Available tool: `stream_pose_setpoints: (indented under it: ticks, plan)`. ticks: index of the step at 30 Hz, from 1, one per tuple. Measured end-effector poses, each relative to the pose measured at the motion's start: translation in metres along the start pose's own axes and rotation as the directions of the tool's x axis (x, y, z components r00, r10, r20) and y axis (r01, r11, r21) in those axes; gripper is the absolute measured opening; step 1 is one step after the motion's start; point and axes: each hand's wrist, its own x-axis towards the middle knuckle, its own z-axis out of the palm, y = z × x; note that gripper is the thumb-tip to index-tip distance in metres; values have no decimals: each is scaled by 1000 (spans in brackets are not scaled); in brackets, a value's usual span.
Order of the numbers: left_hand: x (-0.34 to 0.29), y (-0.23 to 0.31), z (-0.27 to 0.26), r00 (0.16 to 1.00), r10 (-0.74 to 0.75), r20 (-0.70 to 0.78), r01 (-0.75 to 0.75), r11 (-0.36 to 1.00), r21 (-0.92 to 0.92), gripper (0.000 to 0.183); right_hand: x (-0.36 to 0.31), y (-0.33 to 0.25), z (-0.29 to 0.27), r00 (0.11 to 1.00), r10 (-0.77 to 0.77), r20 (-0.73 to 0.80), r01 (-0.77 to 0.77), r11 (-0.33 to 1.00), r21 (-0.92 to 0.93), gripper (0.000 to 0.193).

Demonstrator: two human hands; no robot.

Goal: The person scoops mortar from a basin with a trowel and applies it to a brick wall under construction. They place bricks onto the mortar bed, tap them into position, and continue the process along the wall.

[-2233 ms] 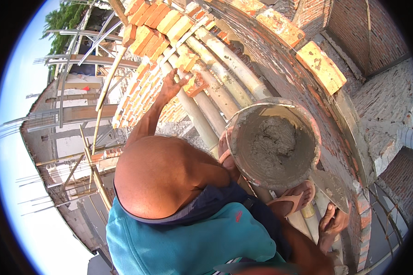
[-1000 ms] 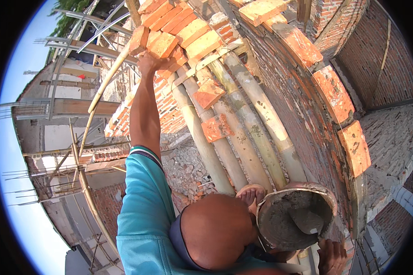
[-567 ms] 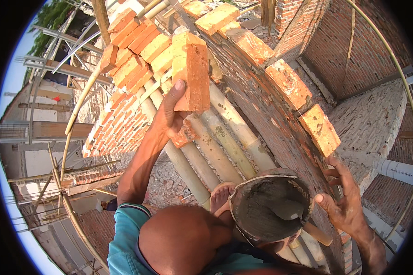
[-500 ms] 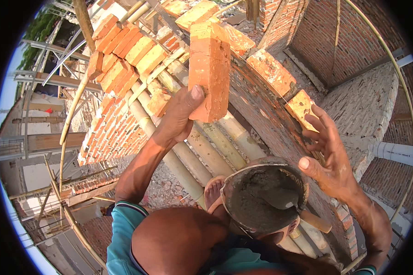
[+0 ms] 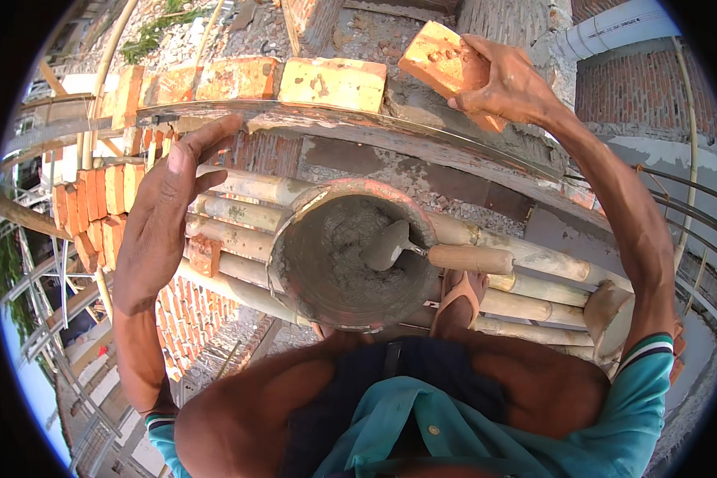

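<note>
An orange brick [image 5: 446, 67] is gripped in my right hand [image 5: 511, 84], tilted over the top of the wall, beyond the end of the laid bricks. My left hand [image 5: 161, 209] is raised at the left with nothing in it, fingers extended and thumb apart. Nearest to it is the row of bricks [image 5: 237, 79] along the wall. Between my arms, a bucket [image 5: 285, 227] holds wet grey mortar [image 5: 338, 239]. A trowel [image 5: 472, 259] rests in it, its blade in the mortar and wooden handle over the rim.
Bamboo poles [image 5: 243, 211] form the platform under the bucket and my feet. A taut string [image 5: 446, 132] runs along the wall edge. Stacked bricks [image 5: 88, 199] stand at the left, and a loose brick piece [image 5: 205, 255] lies on the poles. A white pipe [image 5: 621, 30] is at the upper right.
The brick has passed from my left hand to my right, which has carried it to the wall. My left hand is now empty. The view has turned toward the wall.
</note>
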Motion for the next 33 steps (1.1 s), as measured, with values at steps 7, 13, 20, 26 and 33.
stream_pose_setpoints:
  ticks: [7, 13, 20, 26, 33]
  plan:
    - [-59, 31, -13, 975, -223, -6, 216, 937, 274, 77, -6, 49, 23, 961, -147, 236, 154, 988, -13, 67]
    - [-85, 40, -14, 966, -260, -5, 251, 926, 281, 74, -5, 34, 29, 945, -161, 284, 180, 983, -39, 65]
    - [-91, 21, -1, 966, -257, 1, 249, 938, 239, 58, 5, 36, 46, 932, -154, 328, 192, 978, -85, 86]
    - [-108, -2, 11, 960, -268, 80, 253, 954, 160, 62, 12, 34, 42, 912, -253, 322, 257, 966, 31, 101]
    - [-138, -36, 6, 927, -375, -20, 376, 926, 24, 65, -10, 43, 26, 924, -209, 319, 197, 978, 70, 75]
